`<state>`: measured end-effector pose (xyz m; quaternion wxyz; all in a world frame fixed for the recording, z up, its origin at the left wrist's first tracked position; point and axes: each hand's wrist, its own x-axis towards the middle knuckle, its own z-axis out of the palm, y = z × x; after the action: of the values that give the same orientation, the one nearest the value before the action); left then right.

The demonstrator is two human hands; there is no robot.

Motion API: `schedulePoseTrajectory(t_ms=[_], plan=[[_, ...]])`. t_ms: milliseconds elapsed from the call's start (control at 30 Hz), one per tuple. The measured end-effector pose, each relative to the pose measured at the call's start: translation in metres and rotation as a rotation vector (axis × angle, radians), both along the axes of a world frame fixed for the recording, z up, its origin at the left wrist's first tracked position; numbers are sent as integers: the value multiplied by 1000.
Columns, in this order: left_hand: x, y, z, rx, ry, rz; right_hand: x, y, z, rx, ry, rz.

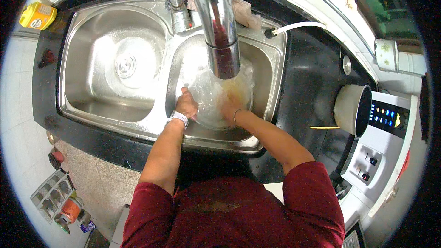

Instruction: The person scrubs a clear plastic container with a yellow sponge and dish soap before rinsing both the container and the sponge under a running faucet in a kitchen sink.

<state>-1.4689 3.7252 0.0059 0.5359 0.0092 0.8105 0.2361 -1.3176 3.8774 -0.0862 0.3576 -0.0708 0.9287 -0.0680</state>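
In the right basin of a double steel sink point(271, 71) lies a wide, round, pale, see-through or shiny vessel point(206, 103), wet and bowl-like; its exact kind is hard to make out. My left hand point(186, 104), with a pale band at the wrist, grips its left edge, thumb upward. Over the vessel's right part is my right hand point(228, 106), smeared by motion, its fingers not readable. A yellowish blur shows just above that hand and cannot be named. The chrome faucet point(224, 59) hangs above and hides the vessel's far side.
The left basin point(98, 96) is wet around its drain. A yellow jug point(37, 16) stands at the far left corner. On the black counter to the right are a metal pot point(351, 110) lying tilted and a thin yellow stick point(324, 127). A crumpled cloth point(245, 14) lies behind the faucet.
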Motion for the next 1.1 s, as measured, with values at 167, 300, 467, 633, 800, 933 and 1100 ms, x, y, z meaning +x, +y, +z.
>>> schedulePoseTrajectory(t_ms=[167,300,467,633,800,933,1100], plan=[[11,-14,-52,33,199,-131,-21,-33,-5,-127,-51,-243],[4,-17,-48,-67,344,-255,-70,-30,41,-326,158,-632],[-4,-11,-33,-26,220,-223,-50,8,23,-141,33,-479],[9,-6,-43,-9,297,-242,7,-5,18,274,249,-6],[9,-5,-36,-50,359,-308,-42,-9,11,-191,257,329],[13,-8,-37,-28,397,-283,-101,0,39,-356,359,-30],[9,-10,-44,-61,423,-272,-88,58,35,38,225,13]])
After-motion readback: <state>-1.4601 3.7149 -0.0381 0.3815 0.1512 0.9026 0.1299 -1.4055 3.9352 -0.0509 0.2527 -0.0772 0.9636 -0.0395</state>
